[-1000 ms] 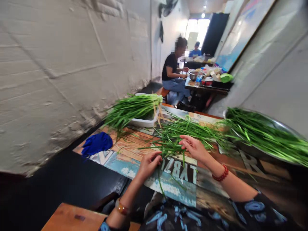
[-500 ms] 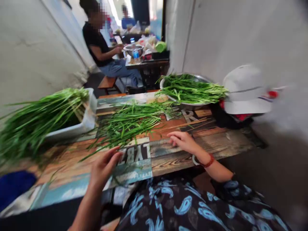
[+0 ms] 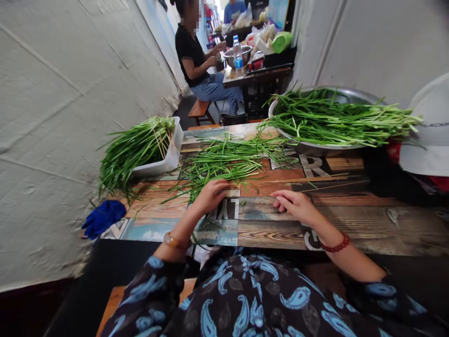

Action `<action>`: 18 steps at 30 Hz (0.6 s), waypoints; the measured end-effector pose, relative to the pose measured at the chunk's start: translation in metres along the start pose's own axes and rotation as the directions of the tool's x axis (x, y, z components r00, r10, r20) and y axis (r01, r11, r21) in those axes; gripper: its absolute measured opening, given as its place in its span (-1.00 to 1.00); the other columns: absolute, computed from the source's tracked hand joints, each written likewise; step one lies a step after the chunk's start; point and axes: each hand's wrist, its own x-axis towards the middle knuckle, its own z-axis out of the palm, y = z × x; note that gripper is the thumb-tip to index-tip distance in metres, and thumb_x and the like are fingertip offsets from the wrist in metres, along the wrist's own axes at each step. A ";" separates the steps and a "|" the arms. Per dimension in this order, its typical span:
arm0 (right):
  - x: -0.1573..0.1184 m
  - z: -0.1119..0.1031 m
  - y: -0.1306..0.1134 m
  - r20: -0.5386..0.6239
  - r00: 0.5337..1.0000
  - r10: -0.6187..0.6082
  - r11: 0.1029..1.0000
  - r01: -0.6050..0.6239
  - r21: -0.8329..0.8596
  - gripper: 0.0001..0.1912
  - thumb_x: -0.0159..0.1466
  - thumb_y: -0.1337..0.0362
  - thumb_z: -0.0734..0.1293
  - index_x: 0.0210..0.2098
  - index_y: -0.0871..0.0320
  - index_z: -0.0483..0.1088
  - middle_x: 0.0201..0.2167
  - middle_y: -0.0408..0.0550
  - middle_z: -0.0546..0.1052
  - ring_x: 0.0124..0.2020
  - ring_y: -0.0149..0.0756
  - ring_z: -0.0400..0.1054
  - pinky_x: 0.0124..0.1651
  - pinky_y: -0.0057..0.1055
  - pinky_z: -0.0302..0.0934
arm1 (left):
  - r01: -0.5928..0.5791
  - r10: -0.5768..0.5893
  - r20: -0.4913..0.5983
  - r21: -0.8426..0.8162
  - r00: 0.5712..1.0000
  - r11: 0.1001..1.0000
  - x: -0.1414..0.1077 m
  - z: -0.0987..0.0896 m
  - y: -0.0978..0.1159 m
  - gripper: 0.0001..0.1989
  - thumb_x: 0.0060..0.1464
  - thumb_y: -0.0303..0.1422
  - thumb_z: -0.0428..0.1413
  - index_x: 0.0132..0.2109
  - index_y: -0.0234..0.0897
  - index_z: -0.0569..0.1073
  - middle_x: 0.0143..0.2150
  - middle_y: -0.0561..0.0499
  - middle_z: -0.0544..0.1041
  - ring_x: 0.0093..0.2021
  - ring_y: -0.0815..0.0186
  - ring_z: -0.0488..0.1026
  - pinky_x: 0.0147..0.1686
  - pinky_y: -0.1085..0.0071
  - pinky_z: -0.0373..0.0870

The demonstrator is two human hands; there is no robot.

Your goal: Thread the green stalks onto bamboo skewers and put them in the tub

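Observation:
A loose pile of garlic chives (image 3: 228,159) lies across the middle of the wooden table. At its near edge is my left hand (image 3: 212,195), palm down with slightly bent fingers; I see nothing held, though the fingertips are close against the stems. My right hand (image 3: 294,206) hovers low over the boards to the right, thumb a little apart from the loosely stretched fingers, holding nothing. Just beyond it lie some thin straw-coloured stalks (image 3: 308,179). More chives (image 3: 343,117) fill a metal basin (image 3: 358,96), and a thick bunch (image 3: 140,140) hangs over a white tub (image 3: 177,145).
A blue glove or cloth (image 3: 104,218) lies at the table's left end. The white cap (image 3: 428,126) stands at the right, by the wall. Farther back, a person in black (image 3: 192,61) sits at another table with a bowl (image 3: 242,55) and a water bottle (image 3: 237,58).
My left hand has moved forward and right to the chive pile. My right hand stays nearly in place over the table. The view has turned left.

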 end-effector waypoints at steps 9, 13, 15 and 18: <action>0.007 0.005 -0.001 -0.043 0.994 -0.100 0.994 0.101 0.044 -0.72 0.31 0.32 0.20 -0.11 0.24 0.50 -0.43 -0.08 0.59 -0.54 -0.46 0.43 -0.42 -0.52 0.29 | 0.028 -0.026 -0.112 0.013 0.993 1.000 0.057 -0.030 -0.002 -0.55 0.14 -0.07 0.05 -0.03 -0.31 0.57 0.03 -0.22 0.58 0.03 0.05 0.53 0.07 0.10 0.44; 0.008 0.002 -0.007 -0.058 0.992 -0.111 0.994 0.112 0.016 -0.75 0.32 0.34 0.22 -0.13 0.23 0.51 -0.44 -0.09 0.59 -0.51 -0.44 0.44 -0.42 -0.53 0.30 | 0.046 -0.043 0.034 -0.099 0.998 0.994 0.027 -0.026 0.020 -0.57 0.17 -0.06 0.05 0.01 -0.21 0.56 -0.06 -0.11 0.62 -0.12 0.17 0.59 -0.13 0.33 0.53; 0.005 -0.001 -0.011 -0.036 0.992 -0.123 0.992 0.123 -0.005 -0.74 0.33 0.36 0.21 -0.12 0.22 0.51 -0.43 -0.09 0.60 -0.52 -0.44 0.45 -0.41 -0.53 0.30 | 0.046 -0.029 0.113 -0.147 0.993 0.988 0.009 -0.017 0.029 -0.60 0.14 -0.07 0.10 0.00 -0.19 0.57 -0.07 -0.09 0.63 -0.11 0.18 0.59 -0.11 0.36 0.52; -0.001 -0.007 -0.019 0.014 0.978 -0.207 0.970 0.207 -0.126 -0.73 0.35 0.38 0.21 -0.07 0.23 0.51 -0.37 -0.06 0.63 -0.45 -0.40 0.49 -0.32 -0.49 0.31 | 0.094 -0.081 0.075 -0.200 0.994 0.975 -0.009 -0.003 0.032 -0.60 0.10 -0.06 0.12 -0.06 -0.22 0.60 -0.08 -0.13 0.62 -0.06 0.14 0.57 -0.05 0.30 0.51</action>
